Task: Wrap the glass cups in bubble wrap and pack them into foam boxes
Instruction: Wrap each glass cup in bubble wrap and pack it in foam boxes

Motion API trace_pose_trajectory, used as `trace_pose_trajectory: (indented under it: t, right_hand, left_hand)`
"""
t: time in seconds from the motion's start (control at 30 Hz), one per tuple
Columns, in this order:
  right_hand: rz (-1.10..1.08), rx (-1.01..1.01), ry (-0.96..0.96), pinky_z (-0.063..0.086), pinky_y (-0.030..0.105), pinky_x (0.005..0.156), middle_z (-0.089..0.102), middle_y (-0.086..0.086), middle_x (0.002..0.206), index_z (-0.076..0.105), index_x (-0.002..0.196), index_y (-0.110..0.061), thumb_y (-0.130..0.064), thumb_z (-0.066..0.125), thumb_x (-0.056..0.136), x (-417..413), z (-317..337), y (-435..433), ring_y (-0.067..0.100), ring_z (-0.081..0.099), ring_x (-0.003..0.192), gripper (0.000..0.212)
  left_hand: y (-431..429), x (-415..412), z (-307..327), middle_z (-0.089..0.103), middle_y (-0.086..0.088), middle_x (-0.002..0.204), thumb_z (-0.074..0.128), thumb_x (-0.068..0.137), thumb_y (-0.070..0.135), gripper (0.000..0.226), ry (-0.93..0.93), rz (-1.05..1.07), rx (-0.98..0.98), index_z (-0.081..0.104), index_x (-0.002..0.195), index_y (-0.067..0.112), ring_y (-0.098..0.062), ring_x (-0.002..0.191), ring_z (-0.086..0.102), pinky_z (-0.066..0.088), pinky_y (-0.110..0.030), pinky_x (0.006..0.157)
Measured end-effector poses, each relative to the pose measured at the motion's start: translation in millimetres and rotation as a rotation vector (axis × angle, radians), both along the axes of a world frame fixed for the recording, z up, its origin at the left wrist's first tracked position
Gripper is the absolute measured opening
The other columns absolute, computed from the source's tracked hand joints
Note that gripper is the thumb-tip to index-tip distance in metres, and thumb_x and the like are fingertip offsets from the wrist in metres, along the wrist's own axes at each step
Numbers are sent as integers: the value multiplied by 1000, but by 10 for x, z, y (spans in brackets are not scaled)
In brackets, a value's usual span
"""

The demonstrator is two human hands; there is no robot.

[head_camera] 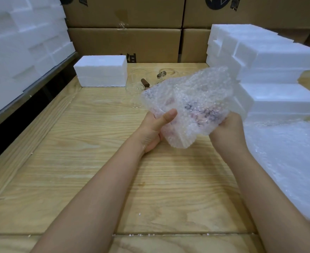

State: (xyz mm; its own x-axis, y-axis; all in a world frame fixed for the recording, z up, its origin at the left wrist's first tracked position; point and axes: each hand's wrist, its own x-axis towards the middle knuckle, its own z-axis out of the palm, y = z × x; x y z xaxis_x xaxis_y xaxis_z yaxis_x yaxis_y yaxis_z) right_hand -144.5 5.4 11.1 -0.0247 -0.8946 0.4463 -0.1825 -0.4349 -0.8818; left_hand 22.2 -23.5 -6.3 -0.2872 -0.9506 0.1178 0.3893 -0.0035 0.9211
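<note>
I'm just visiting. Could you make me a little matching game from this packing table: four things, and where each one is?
1 bubble-wrap bundle
2 single foam box
3 bare glass cup
4 loose bubble-wrap sheets

a lying at the right
b between left hand and right hand
c upright behind the bundle
d alone, far left

Pairs: 1-b, 2-d, 3-c, 4-a

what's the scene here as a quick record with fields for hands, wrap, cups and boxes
left hand: grips the bubble wrap bundle from the left, thumb on top
right hand: grips the bundle's right side
bundle contents: unclear; dark patches show through
glass cups: bare, standing on the table behind the bundle
foam box: single, left of the cups
foam stack: at right
spare wrap: sheets lying at right
</note>
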Motion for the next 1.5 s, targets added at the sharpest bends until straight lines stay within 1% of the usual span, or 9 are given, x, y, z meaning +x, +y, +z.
trace_pose_trajectory:
  t: [0.2, 0.33, 0.47, 0.67, 0.83, 1.13, 1.27, 1.4, 1.5]
  right_hand:
    - [49, 53, 113, 48, 13, 54, 69, -17, 71, 66, 72, -28, -29, 74, 74, 131, -31, 57, -5, 64, 68, 9]
    - [15, 173, 196, 55, 24, 74, 67, -3, 93, 64, 102, -13, -13, 71, 81, 179, -149, 42, 8, 65, 87, 22]
    - [-71, 82, 202, 37, 7, 45, 60, -17, 57, 56, 64, -23, -22, 70, 78, 189, -105, 61, -10, 54, 55, 20]
    - [-139, 154, 171, 38, 15, 48, 52, -13, 54, 48, 59, -22, -12, 66, 80, 130, -142, 9, -3, 47, 51, 29]
    - [-59, 197, 212, 29, 4, 37, 47, -26, 38, 38, 54, -24, 2, 58, 84, 110, -157, 5, -14, 45, 41, 44]
    - [-137, 74, 192, 39, 15, 48, 53, -9, 46, 53, 53, -12, -25, 64, 83, 103, -43, 52, 0, 47, 47, 35]
    - [-249, 272, -259, 48, 32, 56, 59, 9, 61, 59, 72, -2, -51, 43, 89, -20, 26, -69, 16, 52, 52, 55]
    - [-114, 384, -980, 58, 36, 76, 71, 7, 105, 60, 114, -15, -42, 42, 99, -122, 59, -119, 21, 70, 91, 36]
    - [-81, 348, -1077, 56, 39, 84, 61, 15, 120, 48, 131, -18, -54, 39, 97, -131, 22, -120, 28, 65, 102, 51]
  left_hand:
    - [50, -83, 38, 63, -15, 122, 92, 33, 55, 112, 15, 6, -24, 52, 127, 8, -29, 112, 62, 53, -44, 94]
    - [88, -168, 35, 69, -9, 105, 95, 33, 49, 117, 69, 0, 38, 50, 129, 0, -18, 95, 70, 57, -30, 75]
    - [77, -189, 18, 69, -8, 108, 93, 40, 50, 109, 81, -24, 36, 52, 128, 1, -18, 98, 69, 56, -29, 79]
    - [10, -116, -2, 60, -13, 132, 53, 87, 58, 66, 144, -59, 103, 54, 134, 12, -29, 125, 55, 47, -44, 102]
    - [49, -166, 27, 57, -22, 132, 84, 49, 62, 113, 60, 58, 62, 47, 137, 1, -35, 120, 58, 49, -47, 98]
    - [-19, -17, -3, 61, -21, 123, 87, 51, 51, 101, 161, 17, 68, 54, 133, 3, -33, 112, 60, 51, -46, 93]
    - [-72, 71, -37, 73, -3, 100, 86, 53, 50, 49, 147, -83, 51, 76, 93, 24, -21, 97, 68, 53, -39, 88]
    - [-60, 62, -30, 70, -9, 112, 89, 48, 49, 65, 132, -123, 110, 72, 105, 21, -28, 107, 66, 53, -44, 91]
    - [-45, 50, -6, 64, -14, 125, 89, 47, 53, 91, 161, -83, 123, 60, 126, 17, -31, 119, 59, 45, -49, 102]
